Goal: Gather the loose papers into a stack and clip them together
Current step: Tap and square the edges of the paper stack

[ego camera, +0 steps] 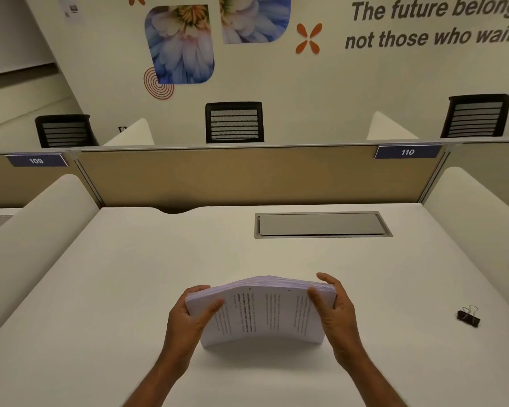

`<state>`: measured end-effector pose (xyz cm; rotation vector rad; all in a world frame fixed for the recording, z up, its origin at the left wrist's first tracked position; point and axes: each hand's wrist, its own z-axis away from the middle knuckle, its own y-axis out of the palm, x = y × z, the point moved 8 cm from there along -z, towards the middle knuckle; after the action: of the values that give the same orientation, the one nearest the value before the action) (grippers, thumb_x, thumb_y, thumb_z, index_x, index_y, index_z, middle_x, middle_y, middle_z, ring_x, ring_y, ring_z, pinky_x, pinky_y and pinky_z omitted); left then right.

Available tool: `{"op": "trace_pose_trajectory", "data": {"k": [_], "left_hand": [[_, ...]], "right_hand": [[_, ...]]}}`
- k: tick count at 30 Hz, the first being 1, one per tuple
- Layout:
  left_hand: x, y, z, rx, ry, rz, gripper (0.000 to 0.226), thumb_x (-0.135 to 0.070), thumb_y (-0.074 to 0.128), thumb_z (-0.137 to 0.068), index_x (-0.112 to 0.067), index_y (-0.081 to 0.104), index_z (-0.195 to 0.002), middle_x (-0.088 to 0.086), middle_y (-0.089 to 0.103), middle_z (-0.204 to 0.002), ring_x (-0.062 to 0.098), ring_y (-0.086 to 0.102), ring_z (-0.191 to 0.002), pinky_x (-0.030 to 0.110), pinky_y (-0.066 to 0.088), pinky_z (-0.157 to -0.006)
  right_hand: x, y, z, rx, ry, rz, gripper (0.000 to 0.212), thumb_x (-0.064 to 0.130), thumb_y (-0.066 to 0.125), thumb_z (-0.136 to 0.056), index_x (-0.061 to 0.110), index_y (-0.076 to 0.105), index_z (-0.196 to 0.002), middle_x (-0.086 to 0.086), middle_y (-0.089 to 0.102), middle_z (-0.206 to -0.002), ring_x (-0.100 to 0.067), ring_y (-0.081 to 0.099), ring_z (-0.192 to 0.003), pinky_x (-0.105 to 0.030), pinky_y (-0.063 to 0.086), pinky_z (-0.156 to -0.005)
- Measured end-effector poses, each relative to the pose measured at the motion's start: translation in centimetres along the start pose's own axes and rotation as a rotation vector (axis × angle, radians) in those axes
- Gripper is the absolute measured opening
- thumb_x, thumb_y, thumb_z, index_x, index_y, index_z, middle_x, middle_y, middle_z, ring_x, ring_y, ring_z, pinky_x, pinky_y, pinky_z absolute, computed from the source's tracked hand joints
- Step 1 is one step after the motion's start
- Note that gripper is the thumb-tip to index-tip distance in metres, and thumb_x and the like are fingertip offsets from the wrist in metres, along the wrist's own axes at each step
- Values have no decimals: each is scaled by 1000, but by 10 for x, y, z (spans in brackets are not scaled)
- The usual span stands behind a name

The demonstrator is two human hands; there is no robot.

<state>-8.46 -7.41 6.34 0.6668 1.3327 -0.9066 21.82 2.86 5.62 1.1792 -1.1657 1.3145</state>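
Paper stack (pixel 262 312): thick sheaf of printed white sheets, stood on edge on the matte white desk (pixel 130 274) and bowed upward, left hand (pixel 188 315) and right hand (pixel 332 309) each clamping one side, thumbs in front. Step: squaring edges, apparently. Next calls for freeing one hand to fetch the black metal binder clip (pixel 468 316), well apart at right.

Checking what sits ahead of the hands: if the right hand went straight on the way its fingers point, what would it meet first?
The right hand grips the paper stack, fingers pointing away across the desk. Beyond them, probably the grey cable hatch; depth is unclear.
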Motion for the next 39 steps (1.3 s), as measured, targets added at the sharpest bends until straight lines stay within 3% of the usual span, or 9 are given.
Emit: {"op": "trace_pose_trajectory", "data": {"k": [2, 6, 13, 19, 23, 25, 29, 33, 39], "left_hand": [[11, -3, -4, 39, -57, -19, 28, -17, 84, -79, -22, 74, -105, -4, 79, -98, 16, 71, -93, 22, 55, -70], [16, -3, -10, 46, -102, 23, 26, -8, 80, -82, -21, 77, -104, -4, 81, -93, 22, 70, -96, 27, 53, -74], [7, -6, -21, 92, -72, 8, 26, 1, 77, -81, -14, 77, -102, 4, 80, -95, 22, 68, -92, 30, 51, -78], [19, -7, -22, 112, -133, -36, 33, 6, 75, -81, -17, 76, -105, 1, 82, -96, 22, 69, -99, 27, 51, -78], [17, -7, -26, 138, -145, -68, 31, 4, 73, -83, -17, 76, -106, -1, 82, -96, 21, 69, -101, 25, 51, -77], [16, -7, -28, 141, -153, -78, 32, 3, 74, -84, -18, 75, -108, -2, 82, -95, 20, 69, -103, 25, 51, -77], [11, -6, -30, 157, -162, -81, 32, -2, 76, -84, -19, 74, -111, -2, 82, -96, 22, 69, -105, 28, 51, -79], [0, -8, -27, 223, -159, -46, 43, -12, 79, -71, -14, 73, -114, 7, 80, -105, 30, 71, -107, 38, 55, -88], [-25, 4, -17, 350, -170, -27, 39, -3, 75, -84, -11, 69, -121, 10, 78, -113, 28, 74, -104, 42, 59, -86]], "right_hand": [[-5, -4, -3, 88, 30, 0, 51, 48, 83, -77, 29, 65, -121, 5, 73, -108, -17, 69, -101, -22, 60, -68], [-15, -4, -11, 141, 90, -68, 19, 13, 79, -85, 21, 79, -103, -2, 81, -96, -30, 72, -99, -30, 56, -75], [-4, -3, -16, 143, 59, -109, 16, 12, 76, -88, 17, 78, -102, -4, 80, -93, -23, 69, -88, -35, 54, -75], [-20, -6, -18, 166, 133, -83, 24, 11, 83, -80, 15, 79, -103, -5, 81, -97, -25, 72, -94, -34, 55, -79], [-21, -5, -22, 260, 160, -13, 38, 24, 86, -72, 17, 79, -109, -3, 81, -101, -25, 71, -102, -30, 54, -79], [-21, -5, -23, 281, 155, 17, 31, 21, 84, -79, 19, 79, -110, -1, 81, -102, -26, 70, -105, -29, 54, -79], [-11, -7, -25, 286, 117, 40, 24, 17, 78, -87, 23, 78, -110, -1, 81, -100, -29, 71, -104, -36, 59, -82], [18, -9, -20, 339, 68, 53, 31, 33, 76, -82, 19, 77, -109, -7, 80, -98, -31, 75, -93, -39, 63, -78], [68, -19, -22, 400, 20, 36, 37, 34, 74, -80, 10, 70, -107, -13, 78, -97, -37, 77, -86, -50, 64, -75]]}}
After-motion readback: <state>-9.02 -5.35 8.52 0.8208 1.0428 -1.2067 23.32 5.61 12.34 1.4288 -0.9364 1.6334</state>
